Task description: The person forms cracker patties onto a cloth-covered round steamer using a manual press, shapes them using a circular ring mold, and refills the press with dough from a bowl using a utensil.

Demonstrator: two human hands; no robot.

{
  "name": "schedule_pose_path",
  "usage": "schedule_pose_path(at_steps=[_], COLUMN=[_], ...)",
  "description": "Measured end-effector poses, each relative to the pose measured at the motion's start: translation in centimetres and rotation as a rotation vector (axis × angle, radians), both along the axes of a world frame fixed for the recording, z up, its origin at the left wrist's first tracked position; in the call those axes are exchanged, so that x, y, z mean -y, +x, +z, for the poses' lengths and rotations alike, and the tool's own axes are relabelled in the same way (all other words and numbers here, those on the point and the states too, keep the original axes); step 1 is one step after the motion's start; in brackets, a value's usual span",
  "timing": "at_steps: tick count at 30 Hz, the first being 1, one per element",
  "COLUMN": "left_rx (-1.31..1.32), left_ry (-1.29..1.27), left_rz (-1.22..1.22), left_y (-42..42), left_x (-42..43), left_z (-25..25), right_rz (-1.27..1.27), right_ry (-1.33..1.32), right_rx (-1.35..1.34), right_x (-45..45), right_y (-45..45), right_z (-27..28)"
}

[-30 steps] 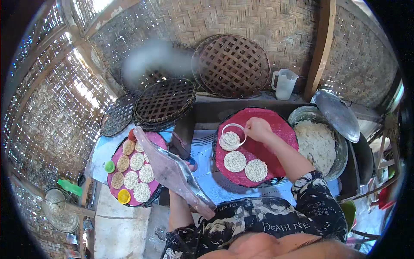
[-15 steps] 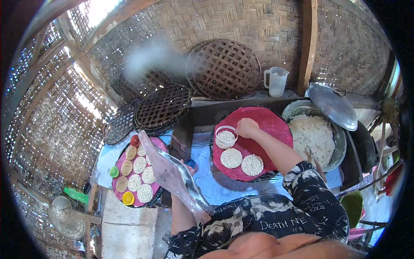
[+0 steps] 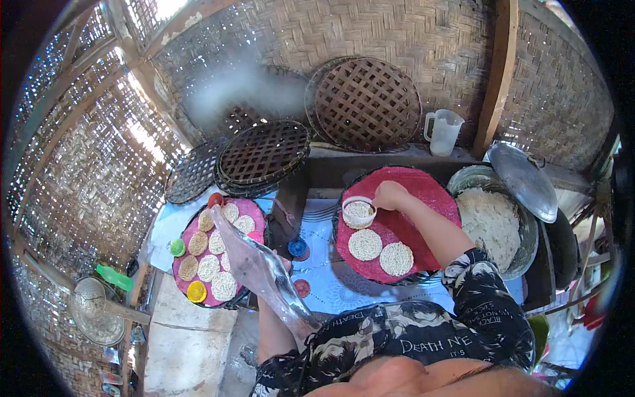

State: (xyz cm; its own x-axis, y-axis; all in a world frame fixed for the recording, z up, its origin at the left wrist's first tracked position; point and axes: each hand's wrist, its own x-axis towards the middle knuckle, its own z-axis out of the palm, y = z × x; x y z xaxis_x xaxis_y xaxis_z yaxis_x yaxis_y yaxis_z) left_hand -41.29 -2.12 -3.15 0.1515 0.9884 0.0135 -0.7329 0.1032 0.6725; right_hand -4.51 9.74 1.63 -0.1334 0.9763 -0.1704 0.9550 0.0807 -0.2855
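Observation:
My right hand [image 3: 391, 196] is closed at the edge of a white ring mould [image 3: 359, 216], which stands around stringy white dough on a round pink mat [image 3: 417, 231]. Just in front of the ring lie two flat discs of the same strands, a left disc [image 3: 364, 245] and a right disc [image 3: 396, 259]. A long, shiny, translucent pinkish thing [image 3: 261, 264] runs from my chest toward the left tray and covers most of my left hand [image 3: 285, 260]. Its fingers are largely hidden. Close to that hand stands a blue-topped container [image 3: 298, 248].
A left tray [image 3: 187, 233] bears several white and brown discs, with red, green and yellow round items at its edge. A basin [image 3: 527, 231] of pale dough stands right, a metal lid [image 3: 522, 182] leaning on it. Woven racks [image 3: 367, 102] and a plastic jug [image 3: 443, 132] are behind.
The view has shifted, so the scene sits farther right. My left hand has drawn back from the blue-topped container, which shows more fully. My right hand stays at the ring.

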Motion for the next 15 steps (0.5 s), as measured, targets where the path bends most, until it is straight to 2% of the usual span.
schedule_pose_path(at_steps=[2, 5, 9, 13, 15], left_rx=[-0.007, -0.016, -0.032, -0.036, -0.031], left_ry=[-0.004, -0.008, -0.012, -0.012, -0.013], left_rz=[-0.006, -0.019, -0.024, 0.016, 0.051], left_y=[0.5, 1.1, 1.4, 0.7, 0.2], left_x=[-0.2, -0.4, -0.2, 0.7, 1.1], left_z=[0.1, 0.4, 0.6, 0.4, 0.3], right_rz=[-0.004, -0.004, -0.064, -0.087, -0.096], right_ry=[0.067, 0.008, 0.058, 0.127, 0.154], right_rx=[0.009, 0.007, -0.091, -0.148, -0.151], right_x=[-0.4, 0.5, 1.5, 4.7, 7.1], right_y=[0.1, -0.3, -0.4, 2.1, 4.9], right_z=[-0.7, -0.2, 0.6, 4.2, 4.1])
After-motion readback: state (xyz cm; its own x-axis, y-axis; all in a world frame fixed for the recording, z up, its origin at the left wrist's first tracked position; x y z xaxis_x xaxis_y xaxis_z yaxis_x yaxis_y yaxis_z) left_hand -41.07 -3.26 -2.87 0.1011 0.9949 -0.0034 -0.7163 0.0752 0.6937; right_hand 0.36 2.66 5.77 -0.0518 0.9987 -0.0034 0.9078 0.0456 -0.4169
